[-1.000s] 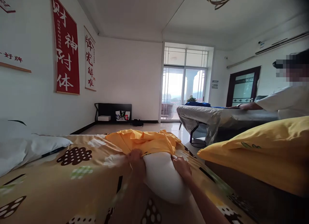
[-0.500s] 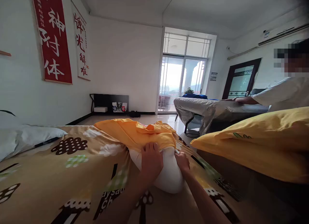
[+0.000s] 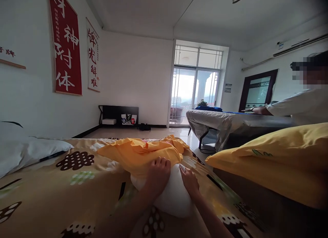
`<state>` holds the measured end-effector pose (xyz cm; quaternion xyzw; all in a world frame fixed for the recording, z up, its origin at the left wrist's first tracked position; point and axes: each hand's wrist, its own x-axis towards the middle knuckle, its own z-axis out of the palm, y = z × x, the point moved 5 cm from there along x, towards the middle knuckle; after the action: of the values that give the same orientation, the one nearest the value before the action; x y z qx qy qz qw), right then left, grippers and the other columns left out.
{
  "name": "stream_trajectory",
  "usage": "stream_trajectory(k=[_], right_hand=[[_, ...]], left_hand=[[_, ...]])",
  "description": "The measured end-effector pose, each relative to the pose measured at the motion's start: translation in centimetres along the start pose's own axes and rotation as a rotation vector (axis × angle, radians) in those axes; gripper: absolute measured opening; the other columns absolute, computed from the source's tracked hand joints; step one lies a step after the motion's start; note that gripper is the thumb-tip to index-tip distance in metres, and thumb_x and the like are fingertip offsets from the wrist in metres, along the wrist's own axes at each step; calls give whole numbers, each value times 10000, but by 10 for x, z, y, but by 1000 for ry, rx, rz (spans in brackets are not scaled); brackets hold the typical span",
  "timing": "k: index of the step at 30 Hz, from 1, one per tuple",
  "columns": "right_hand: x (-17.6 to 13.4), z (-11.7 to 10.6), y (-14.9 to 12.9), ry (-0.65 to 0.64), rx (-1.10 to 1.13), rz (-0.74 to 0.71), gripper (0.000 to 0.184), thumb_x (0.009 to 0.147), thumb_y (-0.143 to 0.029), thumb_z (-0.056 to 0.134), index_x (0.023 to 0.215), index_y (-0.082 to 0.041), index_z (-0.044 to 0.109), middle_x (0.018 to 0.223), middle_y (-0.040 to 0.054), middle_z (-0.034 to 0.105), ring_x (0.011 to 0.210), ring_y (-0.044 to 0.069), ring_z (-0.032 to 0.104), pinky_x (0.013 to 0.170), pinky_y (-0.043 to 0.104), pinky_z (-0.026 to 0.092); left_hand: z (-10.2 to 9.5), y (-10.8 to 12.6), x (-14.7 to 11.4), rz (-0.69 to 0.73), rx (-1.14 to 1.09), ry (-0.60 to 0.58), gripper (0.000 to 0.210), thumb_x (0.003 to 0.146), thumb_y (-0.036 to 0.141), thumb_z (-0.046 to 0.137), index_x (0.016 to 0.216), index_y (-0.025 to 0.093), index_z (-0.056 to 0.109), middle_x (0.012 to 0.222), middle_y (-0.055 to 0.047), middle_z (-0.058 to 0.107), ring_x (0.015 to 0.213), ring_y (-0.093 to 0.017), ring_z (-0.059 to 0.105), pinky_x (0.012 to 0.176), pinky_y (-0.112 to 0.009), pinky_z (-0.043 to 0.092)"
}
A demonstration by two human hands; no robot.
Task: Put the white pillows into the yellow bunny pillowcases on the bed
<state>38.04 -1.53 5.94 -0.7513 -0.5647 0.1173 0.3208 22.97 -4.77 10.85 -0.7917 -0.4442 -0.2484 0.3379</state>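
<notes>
A white pillow lies on the patterned bed, its far part tucked under or inside a crumpled orange-yellow pillowcase. My left hand is closed on the pillowcase's near edge, over the top of the pillow. On the pillow's right side, my right hand is closed with its fingers pressed into the white fabric, close to the pillowcase edge. Both fingertips and thumbs are partly hidden by cloth.
The bed sheet is brown with printed shapes. A white pillow rests at the left, a yellow pillow at the right. Beyond, a person in white reaches over a plastic-covered table.
My hands and the pillow sit slightly lower in view. The right hand has moved left, nearer the left one, and the pillowcase has bunched differently. The camera has tilted up.
</notes>
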Motion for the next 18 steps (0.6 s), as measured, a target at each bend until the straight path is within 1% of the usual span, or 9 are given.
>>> stream_trajectory(k=[1,3,5,6,7,9,11,15,18], right_hand=[[-1,-1,0,-10,32,-35,512,920,-408,252,1158,-174,640,1172,131,653,1119,265,578,941,388,424],[-7,-5,5,-53,217,-105,562,900,-467,262,1218,-154,604,1256,109,610,1186,237,532,993,353,404],[-14,-7,14,-146,477,-150,654,835,-588,361,1284,-154,557,1326,85,559,1219,238,504,997,331,415],[-18,-7,19,-198,574,-157,714,785,-635,431,1305,-159,541,1342,83,544,1219,253,502,987,337,429],[-21,-6,23,-237,616,-160,760,733,-658,499,1308,-163,540,1338,87,545,1210,272,508,973,351,442],[-26,-4,23,-268,539,-201,775,687,-653,564,1290,-166,560,1302,101,569,1185,297,519,959,377,450],[-29,-1,8,-279,412,-327,730,718,-633,552,1284,-171,571,1269,108,594,1160,304,531,961,400,439],[-41,10,-48,-362,181,-629,563,829,-508,518,1328,-247,534,1266,64,612,1132,274,554,964,400,412],[-51,16,-87,-413,70,-800,502,842,-387,547,1337,-314,511,1326,13,574,1173,248,533,980,364,388]], left_hand=[[-1,-1,2,12,-2,9,81,856,100,481,883,150,539,848,-71,600,779,-230,579,610,-346,509],[-4,-2,5,15,-19,9,96,862,101,465,904,152,535,877,-71,596,809,-230,582,631,-351,526],[-7,-4,8,-34,-51,-39,128,859,96,460,946,153,535,915,-74,597,840,-235,594,637,-350,540],[-8,-6,10,-65,-63,-75,155,858,89,455,972,157,534,939,-76,598,849,-236,602,623,-340,543],[-9,-7,11,-85,-68,-110,183,858,80,444,997,161,531,962,-78,598,851,-236,610,599,-326,543],[-13,-9,14,-87,-64,-171,231,863,64,415,1037,170,525,982,-80,597,826,-229,625,545,-295,531],[-16,-14,13,-70,-56,-218,265,860,49,407,1066,168,522,986,-83,599,798,-216,634,539,-280,524],[-13,-42,-3,-107,-63,-290,307,833,22,435,1099,145,527,1056,-107,603,821,-199,637,658,-297,533],[-10,-65,-23,-197,-59,-355,286,817,44,469,1079,129,543,989,-106,625,830,-222,640,725,-337,526]])
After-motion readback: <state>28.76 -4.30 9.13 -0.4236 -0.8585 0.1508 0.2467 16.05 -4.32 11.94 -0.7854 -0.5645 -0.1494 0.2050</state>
